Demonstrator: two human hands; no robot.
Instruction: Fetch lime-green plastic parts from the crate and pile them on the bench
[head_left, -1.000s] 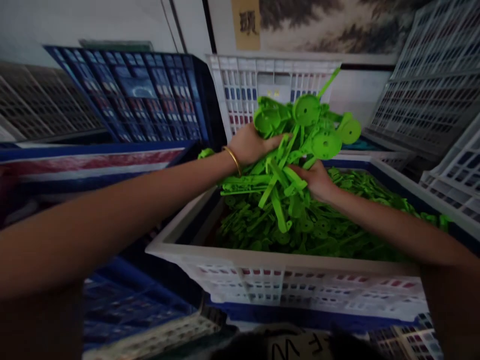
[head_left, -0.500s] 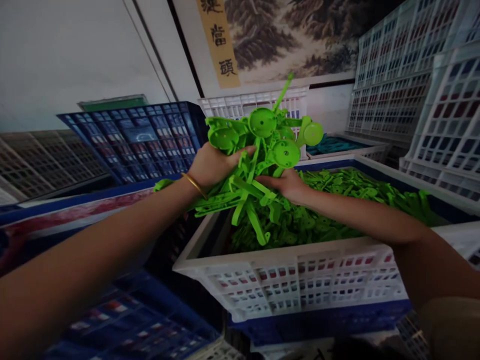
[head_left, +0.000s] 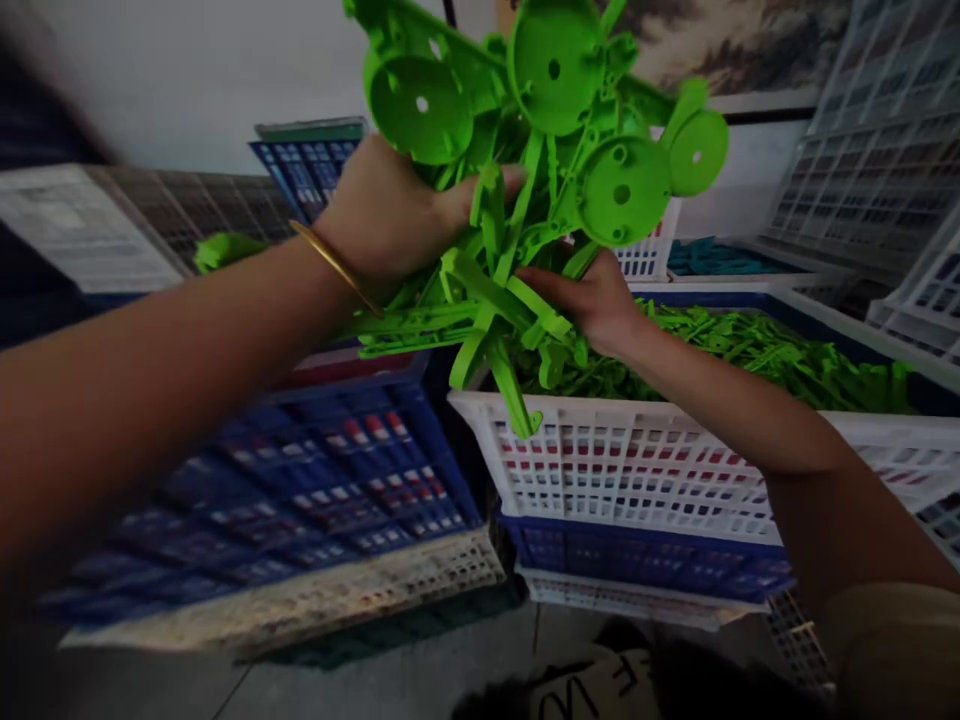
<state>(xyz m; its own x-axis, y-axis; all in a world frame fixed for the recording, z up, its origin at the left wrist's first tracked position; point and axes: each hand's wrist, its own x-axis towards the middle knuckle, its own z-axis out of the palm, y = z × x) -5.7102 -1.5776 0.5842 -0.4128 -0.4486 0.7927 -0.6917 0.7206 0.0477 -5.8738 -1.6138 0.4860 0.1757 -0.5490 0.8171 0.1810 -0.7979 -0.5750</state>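
Observation:
Between my two hands is a big bundle of bright green plastic parts, long strips with round cupped ends that have a hole in the middle. My left hand, with a gold bangle at the wrist, grips the bundle from the left, its thumb across the strips. From the right and lower down, my right hand holds the same bundle; some of its fingers are hidden behind the parts. Below and to the right, a white crate is filled with more loose green parts.
A blue crate stands on the left, stacked on a pale crate. Behind are another blue crate and a crate of teal parts. Tall stacked white crates rise at the right. Grey floor shows below.
The bundle and both hands now appear higher and closer to the camera. My view has turned left and down, so the white crate sits further right and more floor shows.

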